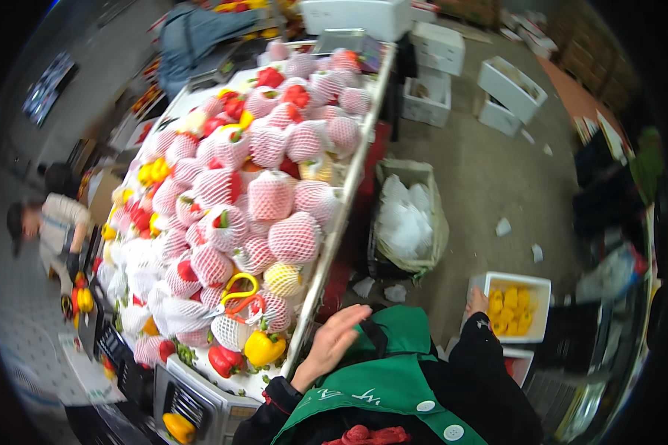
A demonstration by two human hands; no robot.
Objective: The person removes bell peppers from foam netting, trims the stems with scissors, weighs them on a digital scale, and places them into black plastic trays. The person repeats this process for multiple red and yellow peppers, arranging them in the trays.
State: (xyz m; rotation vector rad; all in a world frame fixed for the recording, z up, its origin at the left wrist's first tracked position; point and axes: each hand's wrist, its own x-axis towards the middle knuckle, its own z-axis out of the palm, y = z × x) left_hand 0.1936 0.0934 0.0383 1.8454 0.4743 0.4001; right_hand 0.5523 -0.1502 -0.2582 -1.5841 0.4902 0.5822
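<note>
My left hand [326,345] is beside the table's front rail [313,291], its fingers stretched out and holding nothing. My right hand [477,304] grips the left side of a white foam box [542,315] holding several yellow peppers [511,308]. On the table, peppers in pink and white foam nets [293,237] lie heaped with loose red [226,360] and yellow peppers [263,347]. Scissors with yellow and red handles [237,293] rest on the heap. A grey scale [215,411] with a yellow pepper [178,428] on it sits at the table's lower end.
A lined bin of white plastic [404,222] stands right of the table. White foam boxes [438,48] lie stacked farther back, with scraps on the floor [503,226]. A co-worker [59,230] stands at the left. Dark items and bags [608,274] line the right side.
</note>
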